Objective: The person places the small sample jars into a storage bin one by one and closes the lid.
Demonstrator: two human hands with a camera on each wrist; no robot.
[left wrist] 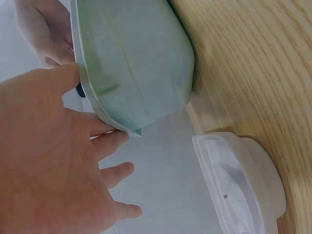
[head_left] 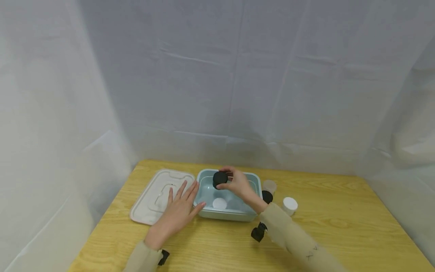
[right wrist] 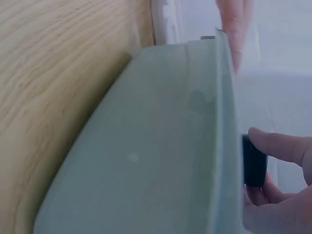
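right hand (head_left: 239, 184) holds black lid (head_left: 219, 178) over bin (head_left: 255, 180); left hand (head_left: 178, 211) flat beside it

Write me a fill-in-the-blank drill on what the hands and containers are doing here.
1. The right hand holds a small jar with a ____ lid over the pale green box.
2. Inside that box lies a jar with a ____ lid.
3. The left hand rests flat with its thumb touching the box's ____ edge.
4. The box's own lid lies on the wooden table, to the ____ of the box.

Missing words: black; white; left; left
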